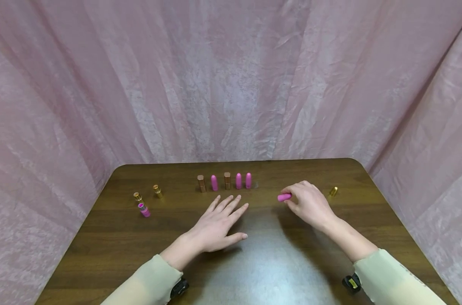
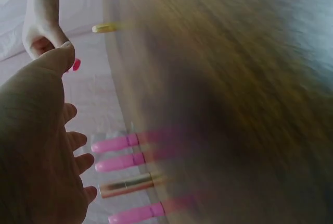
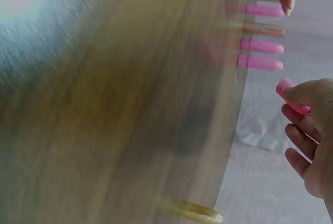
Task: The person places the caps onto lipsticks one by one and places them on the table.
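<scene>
Between its thumb and fingers, the right hand [image 1: 310,204] pinches a pink tube [image 1: 284,197], held tilted over the right half of the table; the right wrist view shows this pink tube [image 3: 292,97] in the hand [image 3: 317,125] too. The left hand [image 1: 217,224] is spread palm down, fingers straight, holding nothing, just in front of a row of upright tubes: a copper one [image 1: 201,183], a pink one [image 1: 214,183], another copper one [image 1: 227,181] and two more pink ones [image 1: 238,181] [image 1: 248,180].
At the left of the wooden table [image 1: 112,241] stand two gold tubes [image 1: 157,191] [image 1: 138,197] and a pink one with a silvery part [image 1: 144,210]. A small gold tube [image 1: 333,191] is right of the right hand. Pink curtains [image 1: 231,84] surround the table's back and sides.
</scene>
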The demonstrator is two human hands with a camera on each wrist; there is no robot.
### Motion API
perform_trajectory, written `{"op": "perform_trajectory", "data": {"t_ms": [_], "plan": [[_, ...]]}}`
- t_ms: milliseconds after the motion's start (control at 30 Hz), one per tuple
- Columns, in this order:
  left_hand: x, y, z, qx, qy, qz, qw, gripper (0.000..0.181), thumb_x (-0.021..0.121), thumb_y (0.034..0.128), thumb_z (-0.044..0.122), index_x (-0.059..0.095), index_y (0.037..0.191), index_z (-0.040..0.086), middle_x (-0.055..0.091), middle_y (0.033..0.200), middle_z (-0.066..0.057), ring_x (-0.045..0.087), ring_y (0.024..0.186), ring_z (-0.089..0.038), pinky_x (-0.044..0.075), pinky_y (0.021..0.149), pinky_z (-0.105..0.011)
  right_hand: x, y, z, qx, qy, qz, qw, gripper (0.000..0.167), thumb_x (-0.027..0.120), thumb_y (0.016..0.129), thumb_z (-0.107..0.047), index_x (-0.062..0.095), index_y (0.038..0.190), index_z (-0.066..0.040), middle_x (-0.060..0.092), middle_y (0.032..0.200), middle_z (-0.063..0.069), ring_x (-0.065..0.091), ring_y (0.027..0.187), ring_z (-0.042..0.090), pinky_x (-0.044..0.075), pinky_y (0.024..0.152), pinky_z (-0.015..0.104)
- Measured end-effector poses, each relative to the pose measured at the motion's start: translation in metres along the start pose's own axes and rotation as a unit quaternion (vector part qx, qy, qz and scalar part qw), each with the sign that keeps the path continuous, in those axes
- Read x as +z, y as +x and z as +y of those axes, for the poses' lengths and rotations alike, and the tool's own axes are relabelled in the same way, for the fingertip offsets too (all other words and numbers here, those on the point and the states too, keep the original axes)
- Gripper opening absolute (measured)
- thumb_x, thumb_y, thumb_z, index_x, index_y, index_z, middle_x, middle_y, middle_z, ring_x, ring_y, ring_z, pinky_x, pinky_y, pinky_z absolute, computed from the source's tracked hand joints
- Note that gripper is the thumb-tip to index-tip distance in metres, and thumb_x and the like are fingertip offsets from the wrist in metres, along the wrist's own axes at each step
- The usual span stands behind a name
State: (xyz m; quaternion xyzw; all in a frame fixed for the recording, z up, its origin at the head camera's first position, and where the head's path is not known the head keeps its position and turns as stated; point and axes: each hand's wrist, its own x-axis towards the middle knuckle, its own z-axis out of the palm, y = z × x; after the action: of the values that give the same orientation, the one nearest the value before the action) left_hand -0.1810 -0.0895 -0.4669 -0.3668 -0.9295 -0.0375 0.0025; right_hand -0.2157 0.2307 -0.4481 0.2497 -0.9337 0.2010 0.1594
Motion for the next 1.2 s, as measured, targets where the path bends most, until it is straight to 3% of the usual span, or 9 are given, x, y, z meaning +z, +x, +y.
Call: {"op": "perform_trajectory", "data": {"t_ms": [333,467,600,800,1000,1200], "plan": [[0.001,-0.024,-0.009,-0.012,-0.008,0.022,0.9997,0.082,0.041,0.1001,0.069,0.021,0.165,0.024,0.011,0.171,-0.005,0.01,0.156,-0.026,0.006,0.123,-0.053,0.013,-0.014,-0.009,-0.008,0.017,0.005,0.9998,0.023,0.08,0.081,-0.005,0.078,0.102,-0.014,0.076,0.096,-0.005,0.065,0.093,0.022,0.05,0.084,0.043],[0.001,-0.033,-0.018,-0.023,-0.007,0.047,0.9986,0.08,0.043,0.1009,0.067,0.025,0.164,0.022,0.015,0.17,-0.005,0.013,0.156,-0.026,0.008,0.123,-0.054,0.018,-0.014,-0.015,-0.012,0.014,-0.002,0.9998,0.022,0.082,0.081,-0.008,0.078,0.101,-0.016,0.076,0.095,-0.007,0.065,0.089,0.019,0.05,0.081,0.042],[0.0,-0.046,-0.033,-0.044,-0.007,0.078,0.9959,0.076,0.05,0.1012,0.061,0.032,0.162,0.019,0.021,0.169,-0.006,0.016,0.155,-0.028,0.006,0.124,-0.054,0.023,-0.01,-0.026,-0.019,0.01,-0.011,0.9997,0.021,0.084,0.081,-0.012,0.078,0.101,-0.018,0.076,0.096,-0.008,0.065,0.089,0.018,0.05,0.082,0.042],[-0.007,-0.078,-0.067,-0.096,0.004,0.11,0.9893,0.077,0.055,0.0999,0.059,0.033,0.162,0.019,0.027,0.167,-0.009,0.021,0.153,-0.032,0.006,0.123,-0.055,0.035,-0.003,-0.043,-0.043,0.015,-0.019,0.9988,0.021,0.087,0.081,-0.016,0.077,0.1,-0.02,0.075,0.096,-0.009,0.065,0.092,0.017,0.05,0.084,0.042],[-0.017,-0.11,-0.1,-0.163,-0.021,0.178,0.9702,0.073,0.067,0.0967,0.047,0.042,0.157,0.013,0.042,0.158,-0.015,0.034,0.146,-0.039,0.02,0.118,-0.061,0.045,0.007,-0.063,-0.067,0.022,-0.034,0.9969,0.02,0.086,0.082,-0.018,0.076,0.1,-0.021,0.073,0.099,-0.009,0.065,0.099,0.018,0.05,0.089,0.042],[-0.024,-0.144,-0.129,-0.263,-0.079,0.224,0.935,0.073,0.074,0.0935,0.04,0.046,0.153,0.008,0.051,0.145,-0.024,0.04,0.133,-0.051,0.03,0.106,-0.067,0.055,0.018,-0.088,-0.089,0.031,-0.057,0.9939,0.019,0.083,0.084,-0.021,0.076,0.101,-0.023,0.072,0.099,-0.011,0.063,0.099,0.016,0.049,0.091,0.041]]}}
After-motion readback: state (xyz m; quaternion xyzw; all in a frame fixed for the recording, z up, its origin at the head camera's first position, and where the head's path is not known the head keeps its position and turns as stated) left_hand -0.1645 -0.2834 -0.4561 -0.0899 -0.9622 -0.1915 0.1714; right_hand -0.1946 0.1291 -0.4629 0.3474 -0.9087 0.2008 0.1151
